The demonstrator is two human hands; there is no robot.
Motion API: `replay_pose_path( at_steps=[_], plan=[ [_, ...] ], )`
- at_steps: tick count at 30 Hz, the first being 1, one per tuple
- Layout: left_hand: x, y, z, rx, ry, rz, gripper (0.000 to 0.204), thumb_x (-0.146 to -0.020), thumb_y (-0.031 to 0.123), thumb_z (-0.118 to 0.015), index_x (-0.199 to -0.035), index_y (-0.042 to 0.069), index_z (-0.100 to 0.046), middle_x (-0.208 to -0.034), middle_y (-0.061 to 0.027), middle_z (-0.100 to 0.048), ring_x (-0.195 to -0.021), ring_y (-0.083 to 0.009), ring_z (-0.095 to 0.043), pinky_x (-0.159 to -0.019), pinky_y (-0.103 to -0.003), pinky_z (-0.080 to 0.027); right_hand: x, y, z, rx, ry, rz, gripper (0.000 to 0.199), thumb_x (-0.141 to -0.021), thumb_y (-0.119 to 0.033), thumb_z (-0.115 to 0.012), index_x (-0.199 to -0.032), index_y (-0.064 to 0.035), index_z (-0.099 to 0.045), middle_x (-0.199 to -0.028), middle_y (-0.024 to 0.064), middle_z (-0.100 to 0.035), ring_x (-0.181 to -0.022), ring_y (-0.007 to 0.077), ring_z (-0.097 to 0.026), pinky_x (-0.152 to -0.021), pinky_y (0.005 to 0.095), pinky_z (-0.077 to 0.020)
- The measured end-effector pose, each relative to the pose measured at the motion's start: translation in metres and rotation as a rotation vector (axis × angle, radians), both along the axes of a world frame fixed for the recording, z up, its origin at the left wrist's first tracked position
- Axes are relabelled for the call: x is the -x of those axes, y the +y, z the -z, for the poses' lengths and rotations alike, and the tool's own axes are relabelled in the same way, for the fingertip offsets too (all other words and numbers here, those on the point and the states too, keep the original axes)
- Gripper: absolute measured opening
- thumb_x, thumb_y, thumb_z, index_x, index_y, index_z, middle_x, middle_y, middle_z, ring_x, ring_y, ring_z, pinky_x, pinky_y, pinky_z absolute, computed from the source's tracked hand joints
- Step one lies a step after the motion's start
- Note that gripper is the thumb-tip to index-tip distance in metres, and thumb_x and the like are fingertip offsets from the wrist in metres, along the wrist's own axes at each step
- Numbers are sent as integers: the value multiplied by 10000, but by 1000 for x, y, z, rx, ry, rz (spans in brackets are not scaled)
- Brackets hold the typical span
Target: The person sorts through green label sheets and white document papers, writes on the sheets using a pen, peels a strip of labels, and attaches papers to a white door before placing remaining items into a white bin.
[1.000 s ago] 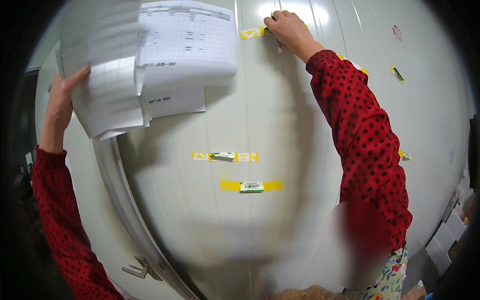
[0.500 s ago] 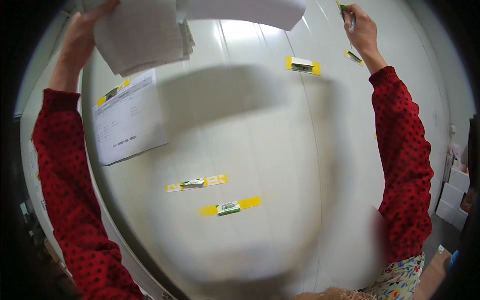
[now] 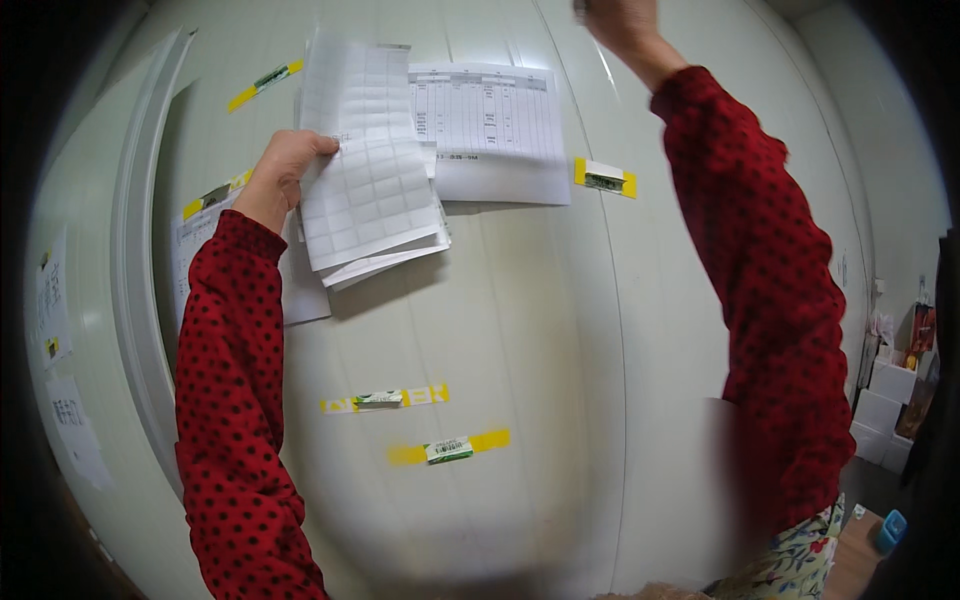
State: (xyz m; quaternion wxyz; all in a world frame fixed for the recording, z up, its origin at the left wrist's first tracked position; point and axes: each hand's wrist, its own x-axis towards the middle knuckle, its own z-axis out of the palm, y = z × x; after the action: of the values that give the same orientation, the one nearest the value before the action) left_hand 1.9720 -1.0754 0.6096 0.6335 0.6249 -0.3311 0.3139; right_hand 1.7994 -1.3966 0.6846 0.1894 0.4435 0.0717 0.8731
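My left hand (image 3: 282,172) pinches a stack of white paper sheets (image 3: 365,190) by its left edge, thumb on top. The upper sheet bears a faint grid, and the lower corners fan out. Just right of the stack, a sheet with a printed table (image 3: 495,135) lies against the pale wall panel; its left part is hidden behind the stack. My right hand (image 3: 625,22) is raised at the top edge, partly cut off and blurred, closed around a dark-tipped pen-like thing.
Yellow tape strips with green-and-white folded pieces (image 3: 448,450) (image 3: 604,178) (image 3: 265,85) are stuck on the wall panel (image 3: 500,330). Another printed sheet (image 3: 305,290) hangs behind the stack. A raised frame edge (image 3: 140,250) runs down the left. White boxes (image 3: 880,415) stand far right.
My left hand has come right and lower in view with the stack. The table-printed sheet, curled outward before, now lies flatter on the wall. My right hand has shifted left and up.
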Motion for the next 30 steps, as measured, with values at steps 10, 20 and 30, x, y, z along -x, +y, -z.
replay_pose_path(
  at_steps=[10,20,30],
  plan=[
    [-29,2,11,109,37,75,349,-759,48,-678,-1018,-166,-584,-994,-243,-616,-844,-350,-644,-735,-469,-548,-85,42,-22,132,146,342,123,-832,-98,-635,-955,-90,-631,-908,100,-630,-885,274,-628,-777,389,-531],
    [-22,-1,19,155,13,105,388,-763,50,-661,-1067,-168,-557,-1004,-228,-616,-853,-337,-653,-757,-472,-549,-138,67,-27,60,222,403,208,-801,-86,-650,-1000,-145,-633,-966,60,-631,-953,242,-624,-829,360,-513],
    [-27,1,19,133,-48,92,409,-784,34,-637,-1091,-208,-520,-1050,-282,-597,-882,-369,-653,-731,-496,-560,-169,69,-31,98,148,308,245,-800,-67,-646,-1025,-162,-642,-952,45,-631,-953,243,-622,-842,362,-510]
  ],
)
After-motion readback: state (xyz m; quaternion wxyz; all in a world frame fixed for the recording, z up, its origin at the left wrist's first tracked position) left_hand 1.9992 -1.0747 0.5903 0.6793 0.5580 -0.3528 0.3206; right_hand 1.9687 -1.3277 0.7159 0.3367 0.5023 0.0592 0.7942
